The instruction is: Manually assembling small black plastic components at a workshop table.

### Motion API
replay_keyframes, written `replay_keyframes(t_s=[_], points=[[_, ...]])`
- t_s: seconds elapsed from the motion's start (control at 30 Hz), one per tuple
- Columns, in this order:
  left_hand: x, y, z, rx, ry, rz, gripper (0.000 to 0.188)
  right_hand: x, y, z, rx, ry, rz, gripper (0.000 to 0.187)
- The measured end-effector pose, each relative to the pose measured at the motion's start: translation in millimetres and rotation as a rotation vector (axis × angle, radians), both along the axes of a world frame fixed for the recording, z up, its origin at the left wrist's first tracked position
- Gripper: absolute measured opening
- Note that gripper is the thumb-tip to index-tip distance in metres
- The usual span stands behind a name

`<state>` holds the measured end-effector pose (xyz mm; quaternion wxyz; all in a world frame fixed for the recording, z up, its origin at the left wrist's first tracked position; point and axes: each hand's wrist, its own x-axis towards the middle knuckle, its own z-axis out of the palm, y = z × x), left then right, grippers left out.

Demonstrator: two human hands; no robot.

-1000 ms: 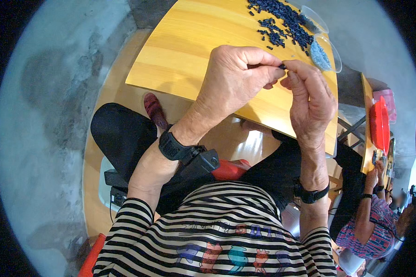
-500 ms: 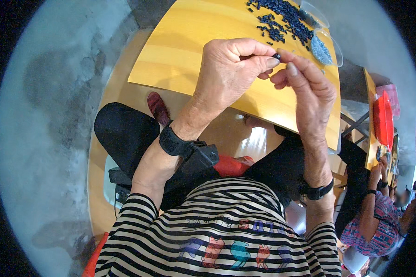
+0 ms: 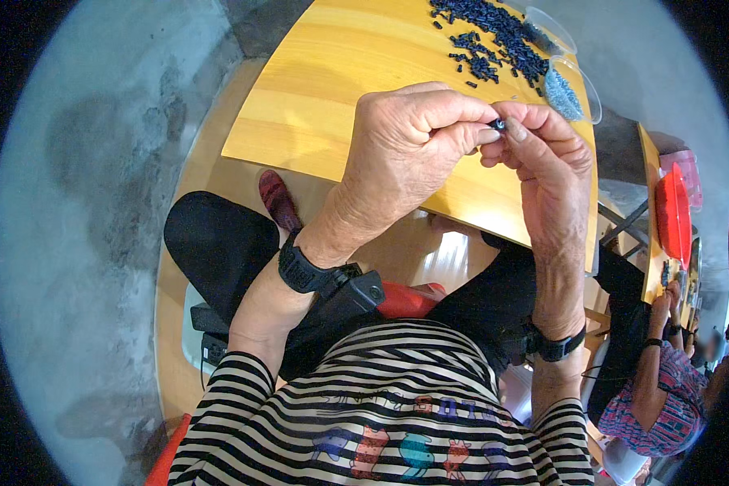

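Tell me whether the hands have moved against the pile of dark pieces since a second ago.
No. Both hands, left and right, stay just below the pile, pinching a small dark piece.

Dressed in a long-sleeved top (image 3: 397,413) of black and white horizontal stripes, with a colourful cartoon-like print in blue, red and teal across the chest. Sleeves pushed up to about the elbows. Black wristband (image 3: 301,267) with a chunky buckle on the left wrist, a second black band (image 3: 557,347) on the right. Black trousers (image 3: 219,243) below, and a dark red sandal (image 3: 279,201) on one foot.
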<state>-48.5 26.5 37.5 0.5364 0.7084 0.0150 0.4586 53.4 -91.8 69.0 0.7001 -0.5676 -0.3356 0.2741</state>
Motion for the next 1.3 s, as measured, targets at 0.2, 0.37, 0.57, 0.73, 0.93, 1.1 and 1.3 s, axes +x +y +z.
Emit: replay_keyframes(t_s=[0.2,0.37,0.57,0.73,0.93,1.1,1.3], points=[[1.8,-0.8,-0.4,0.009,-0.019,-0.017,0.009,-1.0,-0.3,3.8,-0.019,-0.027,-0.009,0.012],[0.8,-0.6,-1.8,0.051,-0.021,0.012,0.008,-2.1,-0.5,5.7,-0.016,-0.046,0.011,0.011],[3.0,-3.0,-4.0,0.113,-0.108,0.067,0.010,-2.8,1.7,7.9,-0.041,-0.137,-0.023,0.010],[6.2,-3.1,-11.9,0.085,-0.111,0.032,0.010,2.1,1.6,-0.5,-0.062,-0.140,0.008,0.008],[4.1,-2.2,-7.6,-0.016,-0.098,-0.007,0.011,3.9,0.8,-5.4,0.035,0.190,0.109,0.012],[2.8,0.1,-7.7,0.000,-0.082,-0.005,0.011,1.0,0.7,-1.4,0.007,0.105,0.088,0.013],[3.1,-0.4,-7.2,-0.010,-0.074,-0.025,0.010,0.4,0.1,2.6,-0.032,-0.004,0.029,0.011]])
